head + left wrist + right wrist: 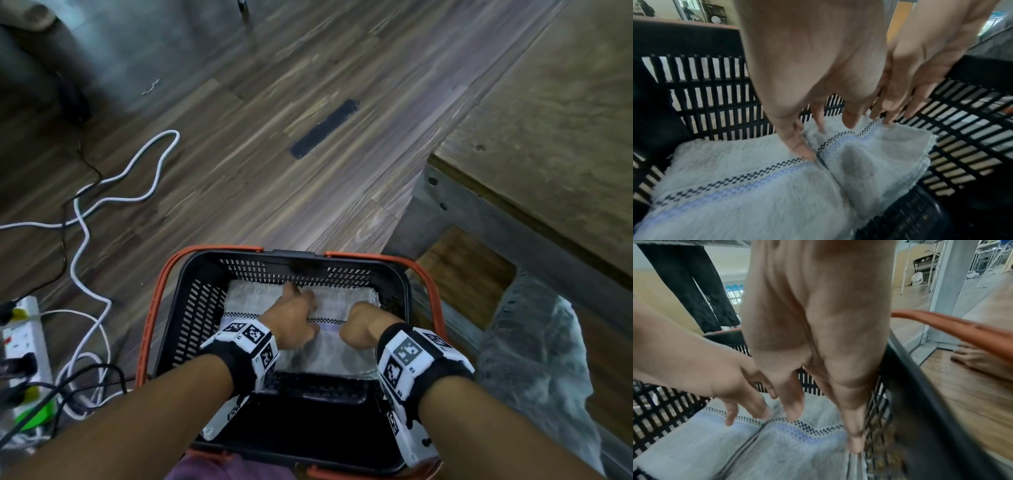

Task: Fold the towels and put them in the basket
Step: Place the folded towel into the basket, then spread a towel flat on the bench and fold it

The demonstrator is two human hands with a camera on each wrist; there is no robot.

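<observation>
A black slatted basket [191, 284] with orange handles [150, 308] stands on the floor in front of me. Two folded white towels with a checked and lilac stripe lie side by side in its far half: the left towel [735, 178] and the right towel [879, 154]. My left hand [298, 308] reaches down with straight fingers, its thumb [801, 149] pressing into the seam between the towels. My right hand [359, 325] points straight down over the right towel [797, 443], one finger [855, 443] sliding between towel and basket wall [920, 386]. Neither hand grips anything.
A wooden table [548, 120] with a metal leg [442, 205] stands to the right, and a grey cloth [531, 359] hangs beside the basket. White and black cables [85, 205] and a power strip [24, 342] lie on the floor at left.
</observation>
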